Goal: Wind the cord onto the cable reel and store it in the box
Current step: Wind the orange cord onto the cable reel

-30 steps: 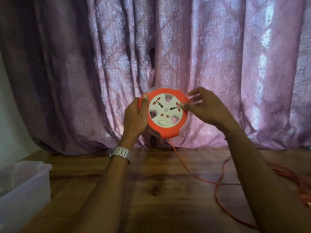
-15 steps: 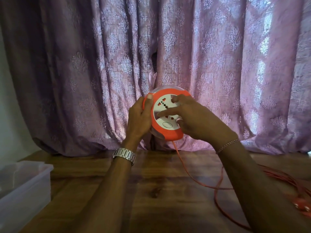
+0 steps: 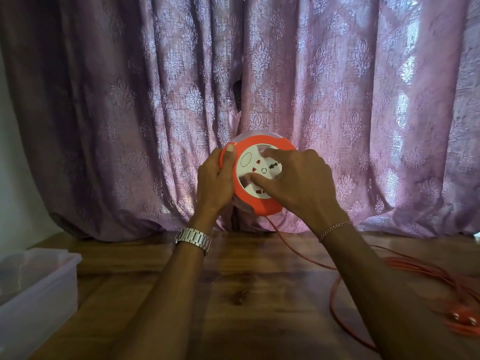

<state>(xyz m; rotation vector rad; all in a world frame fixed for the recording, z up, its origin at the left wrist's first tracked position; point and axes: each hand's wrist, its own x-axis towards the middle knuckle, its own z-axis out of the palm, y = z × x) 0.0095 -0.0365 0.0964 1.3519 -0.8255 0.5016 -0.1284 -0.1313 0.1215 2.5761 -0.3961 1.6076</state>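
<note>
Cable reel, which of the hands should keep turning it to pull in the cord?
The right hand, probably. Its fingers already sit in the white face of the cable reel, and the loose cord lies on that side. The left hand grips the orange rim, steadying it.

No readable text, labels, brands or numbers; cable reel [image 3: 255, 175] face markings illegible.

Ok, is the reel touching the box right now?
Apart. The head view shows the reel held up in both hands, with bare table between it and the box.
</note>
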